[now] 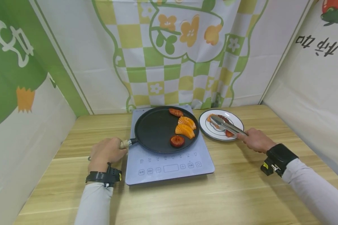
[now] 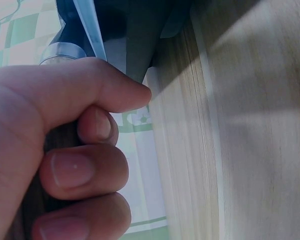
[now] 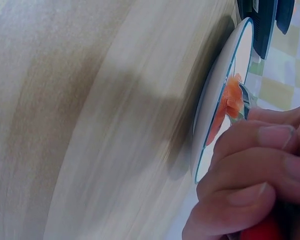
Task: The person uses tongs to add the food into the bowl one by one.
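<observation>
My left hand [image 1: 107, 153] grips the wooden handle [image 1: 124, 144] of a round black flat pan [image 1: 155, 131]; in the left wrist view its fingers curl round it. Two orange salmon-like slices [image 1: 185, 130], a scored red sausage-like piece [image 1: 176, 112] and a round dark red piece [image 1: 177, 141] lie along the pan's right side. My right hand [image 1: 256, 140] holds metal tongs [image 1: 233, 127] by the handle end. Their tips are over orange food [image 3: 229, 105] on a white plate [image 1: 233, 117] with a dark rim. A red piece [image 1: 229, 133] lies below the tongs.
The pan stands on a pale induction cooker [image 1: 169, 178] with touch buttons along its front. The plate sits just right of the cooker on a wooden table [image 1: 236, 193]. A patterned curtain [image 1: 155, 75] hangs behind, and printed cloth walls flank both sides.
</observation>
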Tool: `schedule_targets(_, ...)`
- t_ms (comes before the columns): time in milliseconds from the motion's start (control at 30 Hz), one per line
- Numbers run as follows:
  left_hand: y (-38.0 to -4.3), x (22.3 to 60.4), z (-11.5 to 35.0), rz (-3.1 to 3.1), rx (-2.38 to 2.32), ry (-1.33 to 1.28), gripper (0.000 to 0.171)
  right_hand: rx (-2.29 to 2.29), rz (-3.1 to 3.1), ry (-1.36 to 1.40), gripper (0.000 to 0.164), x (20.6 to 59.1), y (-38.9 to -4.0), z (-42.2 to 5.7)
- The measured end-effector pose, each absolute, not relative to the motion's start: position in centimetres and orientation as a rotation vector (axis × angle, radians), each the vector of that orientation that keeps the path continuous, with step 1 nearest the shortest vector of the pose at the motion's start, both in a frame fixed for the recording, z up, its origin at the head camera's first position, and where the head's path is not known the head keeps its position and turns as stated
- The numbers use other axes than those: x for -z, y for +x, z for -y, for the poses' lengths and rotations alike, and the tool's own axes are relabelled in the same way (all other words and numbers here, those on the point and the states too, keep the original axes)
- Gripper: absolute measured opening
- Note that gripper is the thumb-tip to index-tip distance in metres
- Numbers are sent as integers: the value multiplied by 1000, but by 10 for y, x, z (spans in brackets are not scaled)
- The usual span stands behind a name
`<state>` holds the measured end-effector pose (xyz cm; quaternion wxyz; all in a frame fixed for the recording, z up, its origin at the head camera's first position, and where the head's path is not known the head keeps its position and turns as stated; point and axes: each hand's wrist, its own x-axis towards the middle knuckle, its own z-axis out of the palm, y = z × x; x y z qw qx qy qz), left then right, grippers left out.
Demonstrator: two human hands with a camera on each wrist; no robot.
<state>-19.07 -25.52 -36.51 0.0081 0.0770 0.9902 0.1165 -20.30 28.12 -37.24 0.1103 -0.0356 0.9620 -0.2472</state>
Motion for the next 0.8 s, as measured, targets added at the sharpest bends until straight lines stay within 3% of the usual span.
schedule_targets(800,-191,364,256,-3079,-354,240,35,712,-2849,-124,46,359,-200,-278)
